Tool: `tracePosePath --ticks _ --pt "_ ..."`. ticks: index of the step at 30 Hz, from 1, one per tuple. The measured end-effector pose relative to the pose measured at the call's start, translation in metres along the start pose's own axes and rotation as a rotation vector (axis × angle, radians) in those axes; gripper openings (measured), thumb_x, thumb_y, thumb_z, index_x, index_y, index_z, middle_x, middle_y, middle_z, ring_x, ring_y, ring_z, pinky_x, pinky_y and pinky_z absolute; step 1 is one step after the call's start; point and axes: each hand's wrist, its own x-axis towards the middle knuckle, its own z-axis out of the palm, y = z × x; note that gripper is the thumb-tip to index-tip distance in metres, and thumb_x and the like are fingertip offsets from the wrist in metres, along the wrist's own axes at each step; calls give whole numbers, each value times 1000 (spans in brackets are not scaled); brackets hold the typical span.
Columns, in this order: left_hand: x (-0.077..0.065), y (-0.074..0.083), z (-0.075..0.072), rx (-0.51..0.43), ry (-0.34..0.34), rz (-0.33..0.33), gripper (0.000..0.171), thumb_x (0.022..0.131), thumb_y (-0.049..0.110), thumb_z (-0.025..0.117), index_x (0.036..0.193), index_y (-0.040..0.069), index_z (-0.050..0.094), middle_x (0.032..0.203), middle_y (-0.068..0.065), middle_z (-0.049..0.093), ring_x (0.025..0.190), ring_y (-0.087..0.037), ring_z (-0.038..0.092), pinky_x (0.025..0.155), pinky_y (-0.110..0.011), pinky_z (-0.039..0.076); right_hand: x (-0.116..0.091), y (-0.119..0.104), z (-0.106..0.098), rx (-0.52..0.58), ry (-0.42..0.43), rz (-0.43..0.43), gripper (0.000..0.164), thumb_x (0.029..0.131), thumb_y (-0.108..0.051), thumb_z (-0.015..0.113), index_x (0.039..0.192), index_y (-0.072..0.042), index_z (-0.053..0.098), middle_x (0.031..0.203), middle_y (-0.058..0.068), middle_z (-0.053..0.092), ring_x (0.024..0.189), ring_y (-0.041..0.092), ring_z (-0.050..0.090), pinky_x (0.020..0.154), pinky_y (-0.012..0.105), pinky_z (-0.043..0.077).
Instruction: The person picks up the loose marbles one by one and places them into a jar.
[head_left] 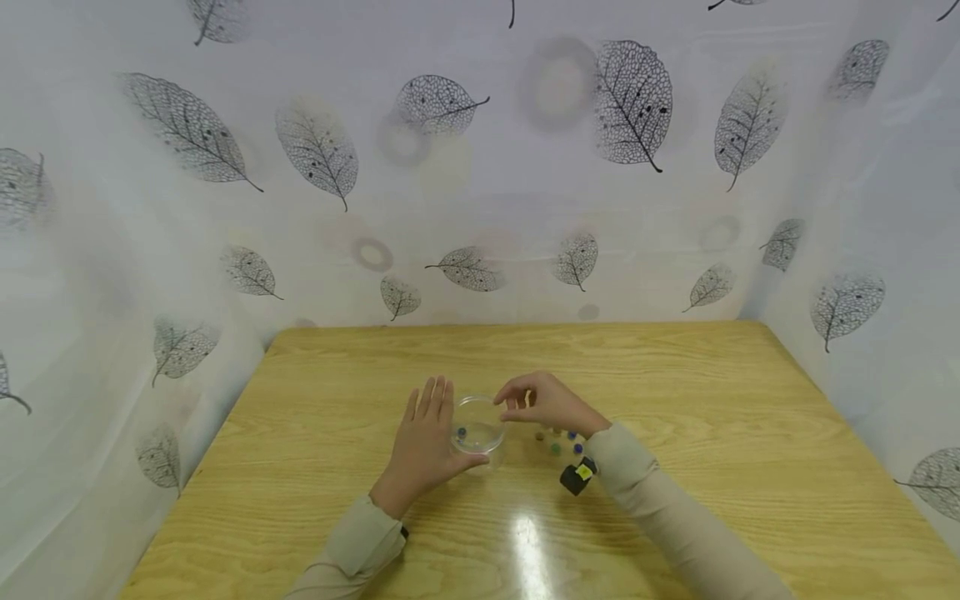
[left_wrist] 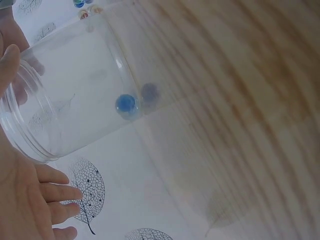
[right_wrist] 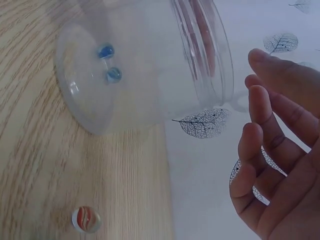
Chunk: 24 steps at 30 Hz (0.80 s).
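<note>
A clear plastic jar (head_left: 487, 460) stands upright on the table with its mouth up. Inside at the bottom, the right wrist view shows two blue marbles (right_wrist: 114, 75). My left hand (head_left: 424, 446) is beside the jar's left side, fingers extended and thumb along the near rim. Close to the right of the rim is my right hand (head_left: 551, 403), its fingers loosely bent with nothing visible between them. Several loose marbles (head_left: 555, 449) lie on the table right of the jar, below the right hand. One of them is a clear marble with red and white swirls (right_wrist: 86, 219).
The wooden table (head_left: 337, 367) reaches back to a pale sheet printed with dark leaves (head_left: 472, 268), which also hangs at both sides. A black camera with a yellow mark (head_left: 576, 477) sits at the right wrist, near the loose marbles.
</note>
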Motion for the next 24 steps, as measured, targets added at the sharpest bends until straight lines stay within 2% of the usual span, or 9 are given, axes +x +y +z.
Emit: tracePosePath --ticks 8,14,20,24 --pt "0 1 0 4 19 2 118 66 77 59 143 -8 29 150 -24 30 140 -36 29 116 -50 23 -15 8 -13 10 20 9 22 86 -19 68 105 -8 69 80 -2 66 69 11 56 58 23 49" --pt "0 2 -1 3 12 -4 119 66 77 58 144 -7 29 151 -23 30 141 -36 28 117 -49 22 -32 20 -30 0 44 38 24 87 -25 67 108 -13 68 92 1 69 78 9 61 70 24 52" --pt "0 1 0 -8 33 8 118 66 76 60 143 -8 29 150 -24 30 140 -37 29 116 -50 23 -50 32 -50 -2 80 82 28 88 -24 65 112 -9 66 98 4 69 86 11 63 76 24 53" --pt "0 2 0 -13 24 0 119 66 77 59 144 -8 28 150 -23 30 141 -36 29 117 -49 22 -62 42 -60 1 103 114 32 89 -25 65 115 -6 64 100 5 69 87 10 63 76 23 53"
